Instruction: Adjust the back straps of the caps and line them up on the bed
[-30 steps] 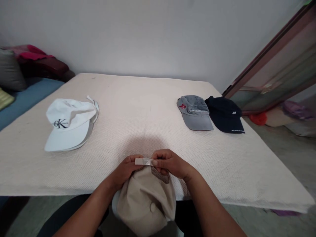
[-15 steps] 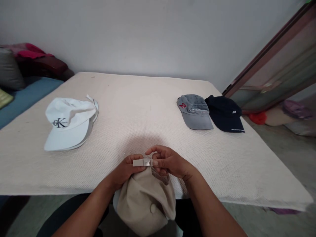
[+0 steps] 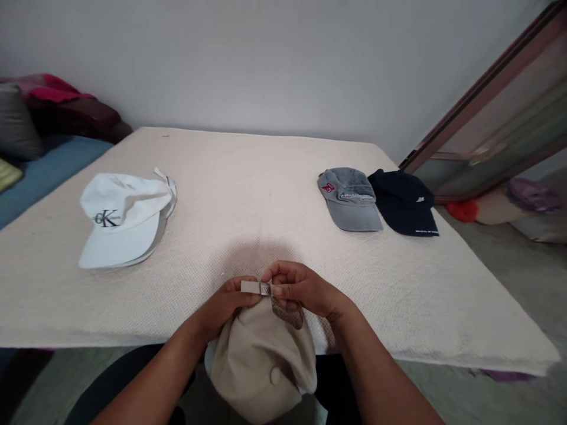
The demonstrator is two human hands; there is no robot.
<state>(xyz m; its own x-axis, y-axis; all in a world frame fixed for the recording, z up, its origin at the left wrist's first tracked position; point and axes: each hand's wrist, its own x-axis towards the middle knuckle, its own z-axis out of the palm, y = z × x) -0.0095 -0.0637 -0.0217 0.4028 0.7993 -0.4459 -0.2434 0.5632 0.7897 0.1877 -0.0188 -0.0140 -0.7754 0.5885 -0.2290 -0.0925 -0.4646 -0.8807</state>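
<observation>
A beige baseball cap (image 3: 261,383) hangs at the near edge of the table (image 3: 266,195), over the person's lap, its back strap (image 3: 250,287) turned up and toward the far side. The left hand (image 3: 228,304) has its fingers folded narrowly on the strap side of the cap, thumb near the strap's flat end. The right hand (image 3: 305,289) pinches the strap between thumb and curled fingers, just right of the metal buckle (image 3: 265,289). This two-sided hold probably keeps the strap taut and the buckle in sight, while the crown sags freely below. Whether the lap bears any of its weight cannot be told.

On the left lies a white cap (image 3: 124,203), brim toward the near side, with another brim edge showing beneath it. On the right, a gray cap (image 3: 349,198) touches a navy cap (image 3: 405,203), both brims also facing near; the shared direction looks deliberate.

A broad stretch of cloth separates the two sides, leaving the hands room to the far side. The navy cap sits close to the table's right edge, and a wall (image 3: 266,65) bounds the far edge.
</observation>
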